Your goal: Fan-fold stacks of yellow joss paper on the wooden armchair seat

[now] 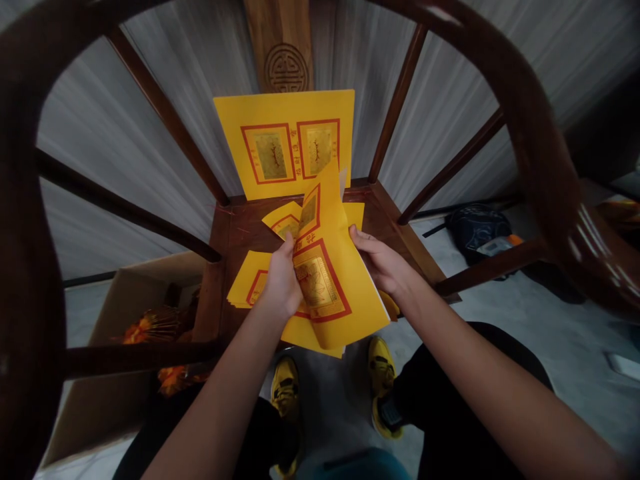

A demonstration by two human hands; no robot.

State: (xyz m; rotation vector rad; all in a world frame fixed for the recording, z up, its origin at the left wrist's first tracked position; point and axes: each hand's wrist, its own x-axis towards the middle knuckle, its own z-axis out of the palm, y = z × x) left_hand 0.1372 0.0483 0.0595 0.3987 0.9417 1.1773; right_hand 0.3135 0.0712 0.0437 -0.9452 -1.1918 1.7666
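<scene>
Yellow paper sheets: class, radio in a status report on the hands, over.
Left hand, right hand holding a bent yellow paper sheet. More sheets on the dark wooden chair seat. Curved chair rail around them, not blocking.

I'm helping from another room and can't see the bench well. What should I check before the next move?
Left hand on the folded yellow paper sheet: ok.
Right hand holding that sheet's edge: ok.
Held sheet lying flat: not ok, it is bent over on itself.
Upright yellow sheet against the wooden chair back: ok, both gold panels show.
Stack of yellow sheets on the chair seat squared: cannot tell, the left hand covers part.
</scene>
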